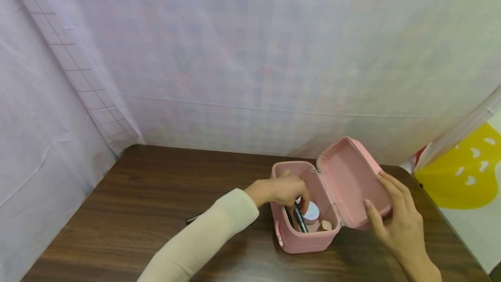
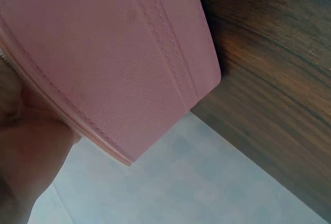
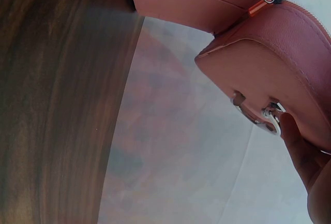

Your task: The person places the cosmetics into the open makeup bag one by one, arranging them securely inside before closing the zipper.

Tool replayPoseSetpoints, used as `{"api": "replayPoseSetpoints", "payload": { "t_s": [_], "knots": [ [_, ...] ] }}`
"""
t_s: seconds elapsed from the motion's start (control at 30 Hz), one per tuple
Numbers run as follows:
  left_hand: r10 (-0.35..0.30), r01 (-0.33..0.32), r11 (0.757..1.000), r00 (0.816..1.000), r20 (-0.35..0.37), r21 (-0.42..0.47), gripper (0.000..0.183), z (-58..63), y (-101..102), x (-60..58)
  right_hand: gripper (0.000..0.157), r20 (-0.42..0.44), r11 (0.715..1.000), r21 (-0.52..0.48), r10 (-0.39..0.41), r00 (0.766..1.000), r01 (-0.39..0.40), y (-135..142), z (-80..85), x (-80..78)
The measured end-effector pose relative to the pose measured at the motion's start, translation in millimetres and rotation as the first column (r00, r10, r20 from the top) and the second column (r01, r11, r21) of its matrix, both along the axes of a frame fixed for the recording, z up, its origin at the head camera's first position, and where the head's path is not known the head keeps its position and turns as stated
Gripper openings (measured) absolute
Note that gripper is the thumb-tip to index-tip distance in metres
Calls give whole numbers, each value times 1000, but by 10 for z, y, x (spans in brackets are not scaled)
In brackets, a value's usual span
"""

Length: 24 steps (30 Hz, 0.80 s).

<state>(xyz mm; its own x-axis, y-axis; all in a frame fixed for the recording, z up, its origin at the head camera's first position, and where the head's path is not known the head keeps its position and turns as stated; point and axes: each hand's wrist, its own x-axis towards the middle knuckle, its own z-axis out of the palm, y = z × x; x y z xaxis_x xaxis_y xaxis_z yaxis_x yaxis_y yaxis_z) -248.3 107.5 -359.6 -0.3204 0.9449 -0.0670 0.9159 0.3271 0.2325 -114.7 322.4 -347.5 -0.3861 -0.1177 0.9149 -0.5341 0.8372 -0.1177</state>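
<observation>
Now my left hand (image 1: 287, 190) dips into the pink case (image 1: 307, 243), fingers bent down at a dark tube (image 1: 300, 220), though whether they pinch it I cannot tell; a round white-topped container (image 1: 311, 212) sits inside the case; right of the case's body, my right hand (image 1: 403, 221), thumb and fingers spread, touches its raised lid (image 1: 348, 182).

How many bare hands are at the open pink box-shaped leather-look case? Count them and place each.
2: the left hand reaches into the case, by a round white-topped container; the right hand holds the pink hinged lid. No third hand shows.
</observation>
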Motion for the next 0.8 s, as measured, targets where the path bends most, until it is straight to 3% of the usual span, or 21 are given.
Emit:
{"api": "replayPoseSetpoints", "payload": {
  "t_s": [0.27, 0.57, 0.8],
  "knots": [
    [-30, 29, 999, 999, -21, -42, 28, 7, 65, -14, 66, 1, 1000, -6, -5, 1000, 5, 21, -22, 2],
    [3, 1, 999, 996, 86, -55, 30, -20, 70, -1, 63, 9, 1000, -6, 9, 1000, -9, 114, -93, -52],
    [-4, 9, 999, 996, 92, -53, 31, -27, 81, 4, 64, 16, 1000, -5, 6, 1000, -6, 101, -75, -45]
  ]
}}
